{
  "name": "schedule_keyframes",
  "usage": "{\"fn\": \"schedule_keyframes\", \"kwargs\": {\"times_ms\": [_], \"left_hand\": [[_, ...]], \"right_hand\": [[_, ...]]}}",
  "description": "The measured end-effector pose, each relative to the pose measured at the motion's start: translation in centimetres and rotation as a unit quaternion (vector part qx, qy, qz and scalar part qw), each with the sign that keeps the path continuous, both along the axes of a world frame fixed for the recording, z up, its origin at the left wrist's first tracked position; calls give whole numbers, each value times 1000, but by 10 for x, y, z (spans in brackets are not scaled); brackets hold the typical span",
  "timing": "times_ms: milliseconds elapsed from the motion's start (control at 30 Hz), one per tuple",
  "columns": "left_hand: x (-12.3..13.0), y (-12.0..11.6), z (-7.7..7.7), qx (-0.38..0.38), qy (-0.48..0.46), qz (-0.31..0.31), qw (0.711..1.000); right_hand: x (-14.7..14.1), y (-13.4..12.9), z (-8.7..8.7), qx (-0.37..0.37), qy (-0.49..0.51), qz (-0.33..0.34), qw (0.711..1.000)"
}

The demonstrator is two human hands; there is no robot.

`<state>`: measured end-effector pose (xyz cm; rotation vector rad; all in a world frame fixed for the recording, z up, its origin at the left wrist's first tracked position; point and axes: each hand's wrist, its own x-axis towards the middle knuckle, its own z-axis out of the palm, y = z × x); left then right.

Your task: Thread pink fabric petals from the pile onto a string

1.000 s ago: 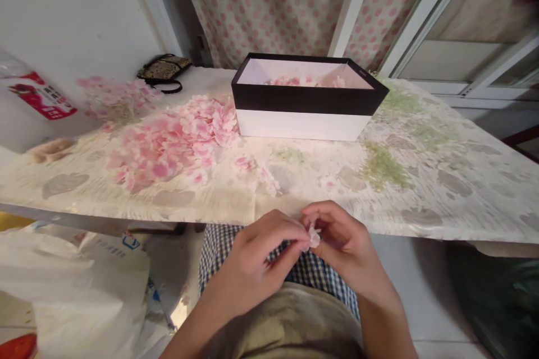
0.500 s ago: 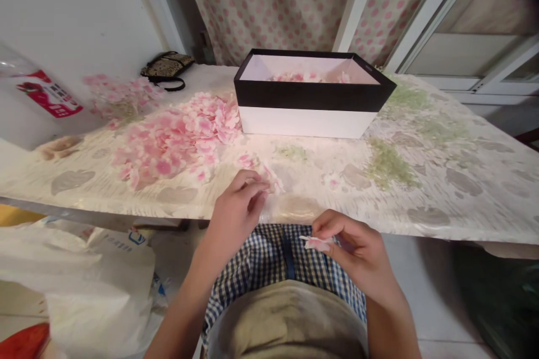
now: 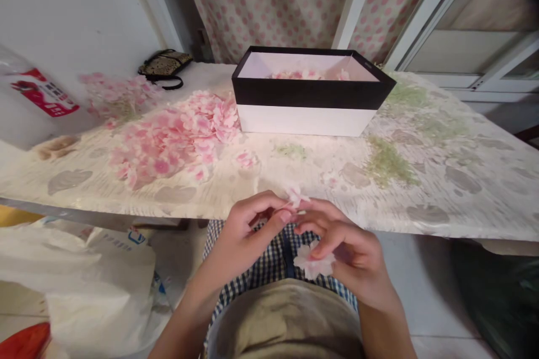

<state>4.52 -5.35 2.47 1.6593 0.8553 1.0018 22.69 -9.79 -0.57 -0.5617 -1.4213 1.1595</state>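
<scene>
My left hand (image 3: 246, 235) and my right hand (image 3: 347, 252) are close together just behind the table's front edge, above my lap. A small pink petal (image 3: 296, 196) stands up from the left fingertips, pinched there on a thin stem, with the right fingertips almost against it. My right hand holds a larger pale pink artificial flower (image 3: 312, 261) low against its palm. A heap of loose pink petals (image 3: 168, 143) lies on the patterned tablecloth (image 3: 269, 202) to the left. Behind it stands an open black-and-white box (image 3: 307, 118) with pink petals inside.
Green crumbly bits (image 3: 389, 162) are scattered on the table's right side. A dark patterned purse (image 3: 165, 64) lies at the far left corner, near a paler pink spray (image 3: 118, 95). A white plastic bag (image 3: 80, 280) sits on the floor at lower left.
My left hand has come back from the table's edge, and the petals it was over there are gone. My right hand now shows a larger open flower.
</scene>
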Motion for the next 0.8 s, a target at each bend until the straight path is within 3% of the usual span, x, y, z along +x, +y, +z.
{"fn": "schedule_keyframes", "kwargs": {"times_ms": [167,400,533,800], "left_hand": [[-1,-4,1,-27,-3,-20,999],[1,-11,1,-80,-36,-53,995],[1,-16,4,-114,-45,-77,989],[3,-17,12,-66,-25,-111,991]], "right_hand": [[3,0,-5,-20,59,21,998],[3,1,3,-9,26,-38,999],[4,3,10,14,1,-38,999],[8,3,16,24,-20,5,999]]}}
